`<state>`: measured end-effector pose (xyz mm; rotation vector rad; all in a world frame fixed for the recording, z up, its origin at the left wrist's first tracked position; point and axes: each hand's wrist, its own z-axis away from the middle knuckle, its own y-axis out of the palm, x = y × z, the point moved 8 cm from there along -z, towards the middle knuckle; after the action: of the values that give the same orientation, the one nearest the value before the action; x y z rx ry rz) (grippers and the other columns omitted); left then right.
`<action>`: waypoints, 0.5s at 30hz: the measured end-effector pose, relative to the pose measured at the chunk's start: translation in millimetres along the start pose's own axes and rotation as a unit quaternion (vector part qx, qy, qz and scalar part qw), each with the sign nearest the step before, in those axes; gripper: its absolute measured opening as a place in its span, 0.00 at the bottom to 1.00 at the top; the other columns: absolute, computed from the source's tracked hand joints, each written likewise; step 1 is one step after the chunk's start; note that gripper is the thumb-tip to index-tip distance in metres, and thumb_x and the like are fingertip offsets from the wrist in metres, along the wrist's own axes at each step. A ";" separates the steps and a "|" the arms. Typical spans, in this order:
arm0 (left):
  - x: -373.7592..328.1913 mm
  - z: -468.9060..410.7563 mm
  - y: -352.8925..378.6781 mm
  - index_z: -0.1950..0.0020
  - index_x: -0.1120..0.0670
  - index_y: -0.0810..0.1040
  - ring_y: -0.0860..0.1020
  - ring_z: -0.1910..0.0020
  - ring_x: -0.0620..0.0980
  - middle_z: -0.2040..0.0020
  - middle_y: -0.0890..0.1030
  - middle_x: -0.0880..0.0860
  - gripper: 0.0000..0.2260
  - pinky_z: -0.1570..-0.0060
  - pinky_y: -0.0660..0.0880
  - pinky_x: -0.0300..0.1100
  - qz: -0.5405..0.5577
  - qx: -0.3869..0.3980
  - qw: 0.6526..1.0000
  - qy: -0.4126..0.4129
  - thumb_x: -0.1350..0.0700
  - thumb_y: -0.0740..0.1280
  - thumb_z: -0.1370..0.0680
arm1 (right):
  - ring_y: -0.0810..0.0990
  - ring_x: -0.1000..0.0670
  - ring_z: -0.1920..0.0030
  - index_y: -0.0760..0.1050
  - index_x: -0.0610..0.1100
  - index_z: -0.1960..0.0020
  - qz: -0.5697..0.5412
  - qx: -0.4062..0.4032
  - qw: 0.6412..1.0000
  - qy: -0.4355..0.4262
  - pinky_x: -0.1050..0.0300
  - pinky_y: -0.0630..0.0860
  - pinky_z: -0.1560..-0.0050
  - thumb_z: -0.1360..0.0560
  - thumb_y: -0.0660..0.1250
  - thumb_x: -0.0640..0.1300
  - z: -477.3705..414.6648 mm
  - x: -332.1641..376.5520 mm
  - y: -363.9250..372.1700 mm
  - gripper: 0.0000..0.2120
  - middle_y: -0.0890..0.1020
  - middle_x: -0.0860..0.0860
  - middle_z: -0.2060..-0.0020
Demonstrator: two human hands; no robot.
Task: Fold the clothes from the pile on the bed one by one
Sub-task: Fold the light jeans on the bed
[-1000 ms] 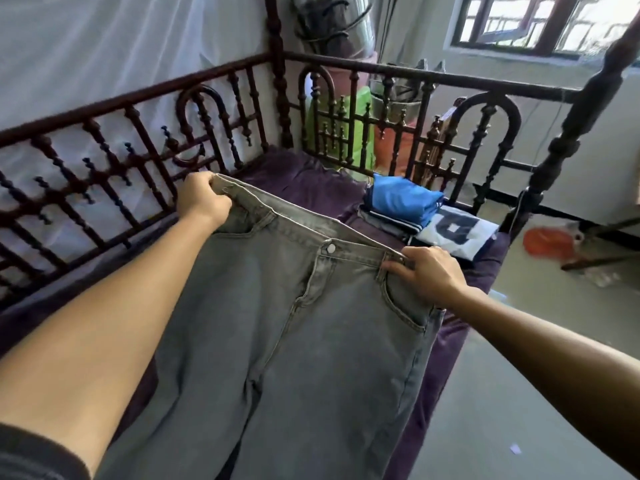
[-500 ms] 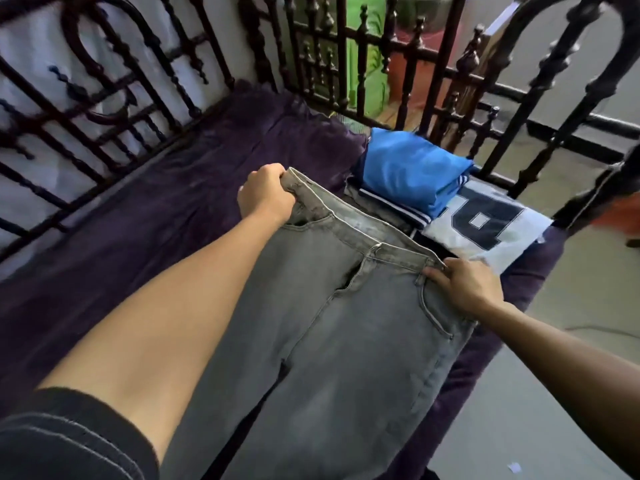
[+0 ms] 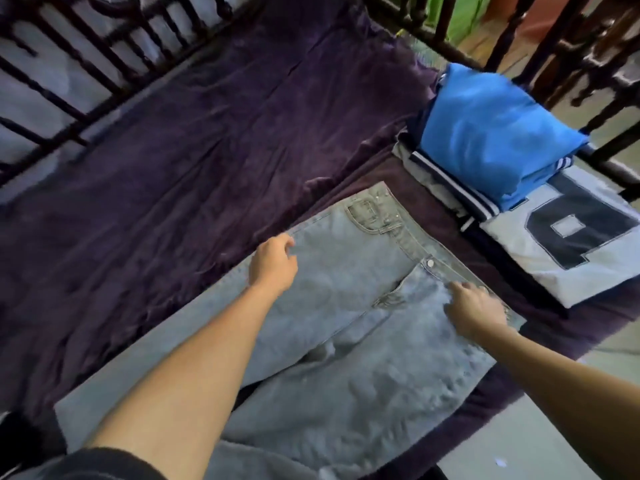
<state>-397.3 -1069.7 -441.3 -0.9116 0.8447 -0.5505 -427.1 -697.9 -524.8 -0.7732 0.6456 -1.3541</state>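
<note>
Grey jeans [image 3: 346, 306] lie flat on the purple bed sheet [image 3: 207, 133], waistband toward the far right and legs running back toward me. My left hand [image 3: 273, 263] sits at the jeans' left outer edge, a little below the waistband, fingers loosely curled with nothing visibly pinched. My right hand [image 3: 474, 306] rests on the right end of the waistband, just past the metal button [image 3: 430, 262], fingers lying on the cloth.
A stack of folded clothes stands at the far right corner: a blue garment [image 3: 491, 133] on top of a white shirt with a dark number [image 3: 571, 237]. Dark wooden railings [image 3: 69, 81] run along the left and far sides. The floor [image 3: 554, 427] lies to the right of the bed.
The jeans went from held up by the waistband to lying flat on the sheet. My left hand let go of the waistband and slid down the left edge. The view tilted down.
</note>
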 end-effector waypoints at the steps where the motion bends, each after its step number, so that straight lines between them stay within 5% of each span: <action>1: 32.2 13.3 3.7 0.46 0.54 0.79 0.79 0.48 0.58 0.50 0.83 0.56 0.09 0.50 0.75 0.47 -0.005 0.016 0.999 -0.035 0.60 0.67 0.26 | 0.72 0.42 0.36 0.67 0.50 0.30 0.005 0.010 1.000 -0.027 0.49 0.71 0.42 0.23 0.60 0.49 0.3 22.2 1.5 0.21 0.74 0.46 0.35; 8: 252.3 143.1 16.4 0.42 0.52 0.79 0.77 0.41 0.56 0.42 0.81 0.55 0.11 0.46 0.73 0.45 -0.067 0.108 0.975 -0.181 0.58 0.63 0.23 | 0.75 0.42 0.37 0.69 0.50 0.31 0.018 0.048 0.982 -0.179 0.51 0.73 0.43 0.22 0.61 0.47 40.9 201.1 34.1 0.20 0.76 0.46 0.36; 15: 408.3 257.1 49.0 0.26 0.47 0.61 0.64 0.30 0.54 0.31 0.69 0.51 0.26 0.31 0.60 0.49 -0.270 0.288 0.916 -0.075 0.57 0.61 0.24 | 0.77 0.45 0.40 0.73 0.53 0.37 0.034 0.133 0.962 -0.234 0.54 0.73 0.45 0.24 0.64 0.53 142.6 341.2 149.2 0.17 0.80 0.50 0.41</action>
<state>48.2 -1223.1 -556.4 -0.6152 0.2411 -1.1264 -184.5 -1013.6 -547.5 -0.8052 0.1107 -1.1112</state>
